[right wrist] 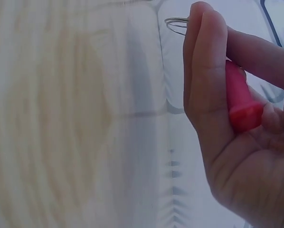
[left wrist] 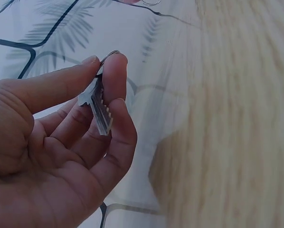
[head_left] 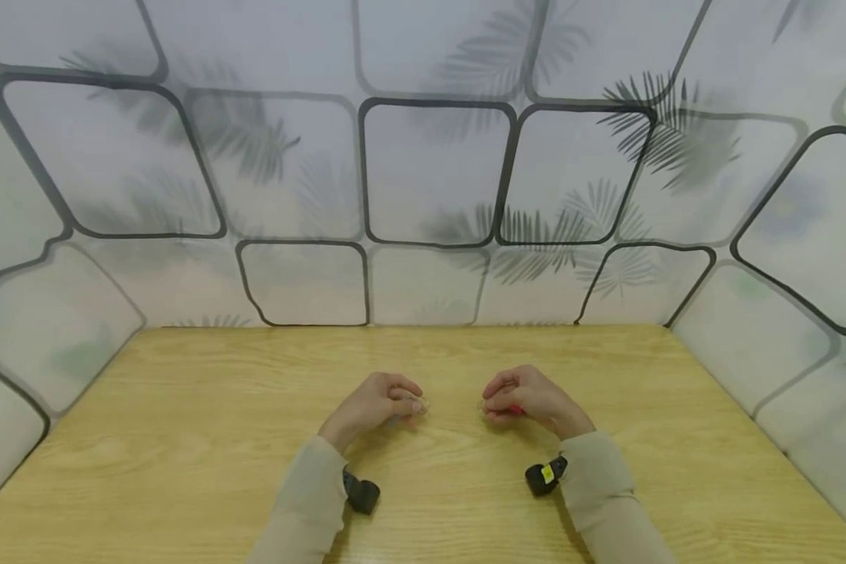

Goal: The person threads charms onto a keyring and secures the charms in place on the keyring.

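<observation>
My left hand (head_left: 375,405) pinches a metal ring (left wrist: 111,52) between thumb and forefinger. Silver keys (left wrist: 101,114) hang from that ring against the curled fingers in the left wrist view. Opposite, a short way to the right, my right hand (head_left: 533,396) holds a red-pink keychain piece (right wrist: 243,105) of smooth, plastic look, partly hidden by the fingers. A thin wire split ring (right wrist: 174,24) sticks out past those right fingertips. Both hands are just above the wooden table, with a gap between the two rings.
The light wood tabletop (head_left: 423,486) stretches under both arms. A patterned curtain (head_left: 430,172) with dark outlines and leaf prints stands behind the table and along both sides. Dark wrist cameras (head_left: 362,493) hang below the sleeves.
</observation>
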`<action>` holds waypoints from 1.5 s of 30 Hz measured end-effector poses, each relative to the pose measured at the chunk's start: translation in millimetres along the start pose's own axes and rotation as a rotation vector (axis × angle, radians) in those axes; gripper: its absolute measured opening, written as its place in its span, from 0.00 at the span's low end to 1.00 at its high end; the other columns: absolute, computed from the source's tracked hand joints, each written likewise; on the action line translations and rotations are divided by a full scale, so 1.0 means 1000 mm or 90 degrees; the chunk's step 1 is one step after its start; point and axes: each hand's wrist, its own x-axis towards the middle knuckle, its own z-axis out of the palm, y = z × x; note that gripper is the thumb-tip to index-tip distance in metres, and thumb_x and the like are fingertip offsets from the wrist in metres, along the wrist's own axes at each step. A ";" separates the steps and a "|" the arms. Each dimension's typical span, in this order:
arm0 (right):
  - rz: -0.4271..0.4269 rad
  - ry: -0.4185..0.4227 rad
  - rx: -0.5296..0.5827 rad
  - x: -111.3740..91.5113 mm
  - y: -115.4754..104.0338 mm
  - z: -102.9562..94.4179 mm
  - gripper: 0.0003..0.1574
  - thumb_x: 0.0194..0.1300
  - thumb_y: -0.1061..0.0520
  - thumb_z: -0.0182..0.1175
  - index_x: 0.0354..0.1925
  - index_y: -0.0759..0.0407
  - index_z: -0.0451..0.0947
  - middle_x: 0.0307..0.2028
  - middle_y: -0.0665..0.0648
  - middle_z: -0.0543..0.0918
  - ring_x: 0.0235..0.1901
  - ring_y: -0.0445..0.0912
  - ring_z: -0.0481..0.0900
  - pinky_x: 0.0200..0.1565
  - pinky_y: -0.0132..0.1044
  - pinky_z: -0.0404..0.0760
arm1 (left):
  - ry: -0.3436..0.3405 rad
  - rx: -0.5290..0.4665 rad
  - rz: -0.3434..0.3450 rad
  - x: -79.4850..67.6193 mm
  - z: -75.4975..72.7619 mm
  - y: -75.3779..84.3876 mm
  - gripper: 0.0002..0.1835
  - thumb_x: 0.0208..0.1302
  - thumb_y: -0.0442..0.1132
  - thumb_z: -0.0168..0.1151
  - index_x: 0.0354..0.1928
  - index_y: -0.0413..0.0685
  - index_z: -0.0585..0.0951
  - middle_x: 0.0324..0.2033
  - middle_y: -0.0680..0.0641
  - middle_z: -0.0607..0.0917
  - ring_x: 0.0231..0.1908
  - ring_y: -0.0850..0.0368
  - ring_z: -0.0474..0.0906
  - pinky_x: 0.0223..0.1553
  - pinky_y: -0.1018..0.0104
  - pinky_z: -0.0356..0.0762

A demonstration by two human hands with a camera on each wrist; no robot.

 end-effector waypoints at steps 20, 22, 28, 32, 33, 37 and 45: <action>-0.017 -0.017 0.015 0.006 -0.001 0.015 0.09 0.67 0.74 0.58 0.45 0.82 0.75 0.33 0.62 0.87 0.33 0.46 0.87 0.38 0.36 0.86 | 0.015 -0.027 0.011 0.000 0.010 0.004 0.11 0.71 0.27 0.60 0.52 0.26 0.79 0.41 0.35 0.88 0.42 0.43 0.88 0.49 0.60 0.82; -0.018 -0.019 0.015 0.007 -0.002 0.017 0.09 0.67 0.74 0.58 0.44 0.81 0.75 0.33 0.61 0.86 0.33 0.46 0.87 0.38 0.36 0.86 | 0.015 -0.023 0.016 0.001 0.011 0.004 0.12 0.71 0.27 0.60 0.52 0.26 0.79 0.41 0.35 0.88 0.42 0.43 0.88 0.48 0.61 0.81; -0.021 -0.020 0.019 0.009 -0.002 0.020 0.06 0.67 0.74 0.58 0.42 0.80 0.76 0.30 0.59 0.86 0.30 0.44 0.86 0.36 0.34 0.86 | 0.008 -0.010 0.018 0.003 0.012 0.004 0.11 0.70 0.26 0.60 0.51 0.25 0.79 0.39 0.37 0.89 0.40 0.46 0.88 0.44 0.64 0.82; -0.019 -0.020 0.018 0.009 -0.001 0.025 0.06 0.67 0.74 0.58 0.42 0.80 0.76 0.30 0.59 0.86 0.30 0.44 0.86 0.36 0.35 0.86 | 0.002 -0.011 0.018 0.002 0.015 0.003 0.11 0.69 0.27 0.62 0.50 0.26 0.79 0.38 0.38 0.89 0.39 0.47 0.88 0.42 0.64 0.81; -0.018 -0.020 0.016 0.009 -0.001 0.026 0.06 0.67 0.74 0.58 0.42 0.80 0.76 0.30 0.59 0.86 0.30 0.44 0.86 0.36 0.35 0.86 | 0.001 -0.014 0.019 0.002 0.016 0.002 0.11 0.69 0.28 0.63 0.50 0.26 0.79 0.38 0.38 0.89 0.39 0.48 0.88 0.41 0.65 0.81; -0.023 -0.033 0.010 0.009 0.000 0.029 0.07 0.67 0.74 0.58 0.43 0.81 0.75 0.30 0.60 0.86 0.31 0.44 0.86 0.37 0.35 0.86 | 0.000 -0.021 0.023 0.002 0.018 0.002 0.11 0.69 0.28 0.63 0.49 0.27 0.79 0.38 0.37 0.88 0.39 0.45 0.87 0.39 0.66 0.80; -0.037 -0.045 0.015 0.010 -0.002 0.031 0.07 0.67 0.75 0.56 0.43 0.81 0.75 0.30 0.59 0.86 0.31 0.45 0.87 0.37 0.37 0.86 | -0.010 -0.034 0.036 0.005 0.020 0.004 0.07 0.70 0.26 0.61 0.46 0.29 0.77 0.35 0.42 0.88 0.40 0.45 0.87 0.43 0.65 0.79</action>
